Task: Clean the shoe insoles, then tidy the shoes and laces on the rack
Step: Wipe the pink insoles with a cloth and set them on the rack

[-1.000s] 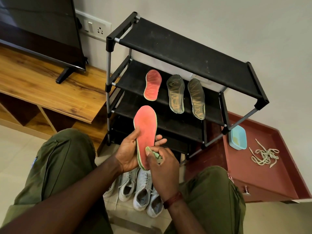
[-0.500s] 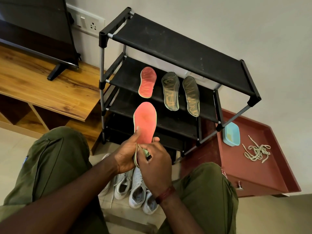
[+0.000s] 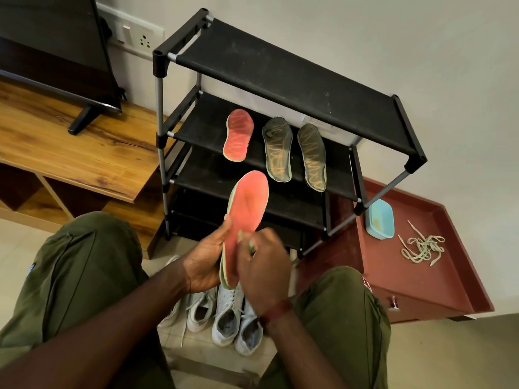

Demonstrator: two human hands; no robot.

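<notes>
Left hand (image 3: 205,262) gripping pink insole (image 3: 247,209) by its lower edge, right hand (image 3: 261,265) pinching a blurred green pad (image 3: 251,246) against its face, three other insoles (image 3: 277,149) on the rack (image 3: 280,74) shelf beyond, white shoes (image 3: 224,315) below, laces (image 3: 422,248) on red cabinet (image 3: 449,290).

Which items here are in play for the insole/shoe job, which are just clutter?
Job: held pink insole, left hand, right hand with green pad, shelved pink insole, two dark insoles, shoe rack, white sneakers, laces, probably blue tub.
Lying about: TV, wooden TV stand, wall socket, red-brown cabinet.
</notes>
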